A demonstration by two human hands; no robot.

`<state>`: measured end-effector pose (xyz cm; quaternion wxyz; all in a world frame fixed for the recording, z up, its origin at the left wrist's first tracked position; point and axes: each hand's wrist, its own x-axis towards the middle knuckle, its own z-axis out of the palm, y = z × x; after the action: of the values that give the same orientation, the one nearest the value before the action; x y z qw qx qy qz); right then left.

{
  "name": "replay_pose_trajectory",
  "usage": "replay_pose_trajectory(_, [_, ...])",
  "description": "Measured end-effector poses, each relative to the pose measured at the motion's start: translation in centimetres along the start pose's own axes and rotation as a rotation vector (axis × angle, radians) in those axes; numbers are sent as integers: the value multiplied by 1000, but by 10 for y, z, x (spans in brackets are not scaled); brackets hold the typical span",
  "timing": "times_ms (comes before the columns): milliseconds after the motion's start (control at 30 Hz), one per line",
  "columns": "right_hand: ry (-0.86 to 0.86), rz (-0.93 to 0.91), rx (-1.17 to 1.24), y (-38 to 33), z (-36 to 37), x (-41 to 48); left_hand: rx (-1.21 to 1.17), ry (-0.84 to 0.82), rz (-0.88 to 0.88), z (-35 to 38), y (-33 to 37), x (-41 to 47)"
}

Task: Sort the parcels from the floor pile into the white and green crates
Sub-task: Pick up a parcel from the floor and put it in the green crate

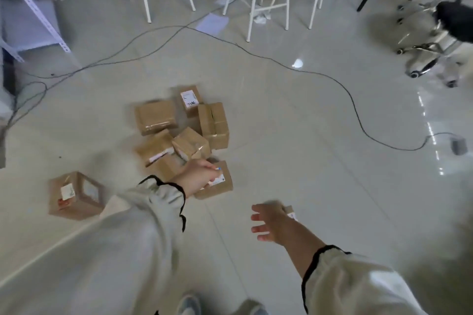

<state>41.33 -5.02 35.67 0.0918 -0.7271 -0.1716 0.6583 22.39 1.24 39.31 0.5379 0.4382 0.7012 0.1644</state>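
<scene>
A pile of several brown cardboard parcels [184, 130] lies on the grey tiled floor. My left hand [198, 175] rests on top of the nearest parcel [220, 186], fingers over its white label; whether it grips the box is unclear. My right hand [270, 222] hovers over the floor to the right with its fingers spread, and a small parcel [290, 211] peeks out behind it. One more parcel [75, 195] stands apart at the left. No white or green crate is in view.
A black cable [332, 84] snakes across the floor behind the pile. White stools [258, 0] stand at the back, an office chair base [422, 59] at the right, a metal shelf [38, 15] at the left. My shoes [189, 304] show at the bottom.
</scene>
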Motion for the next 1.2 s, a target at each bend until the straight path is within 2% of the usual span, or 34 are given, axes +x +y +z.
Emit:
replay_pose_trajectory(233, [136,48,153,102,-70,204,124,-257,36,200,-104,156])
replay_pose_trajectory(367, [178,67,174,155,-132,301,199,-320,113,307,-153,226])
replay_pose_trajectory(500, [244,94,175,197,-173,363,279,-362,185,374,-181,266])
replay_pose_trajectory(633, [225,144,233,232,-177,399,283,-375,156,402,-203,288])
replay_pose_trajectory(733, [248,180,251,248,-172,415,280,-318,145,414,-211,299])
replay_pose_trajectory(900, [469,51,332,245,-170,433,229,-326,214,433,-214,305])
replay_pose_trajectory(1067, [498,-50,368,225,-165,440,240,-328,230,436,-215,315])
replay_pose_trajectory(1200, [512,-253,328,208,-147,444,341,-247,156,407,-228,328])
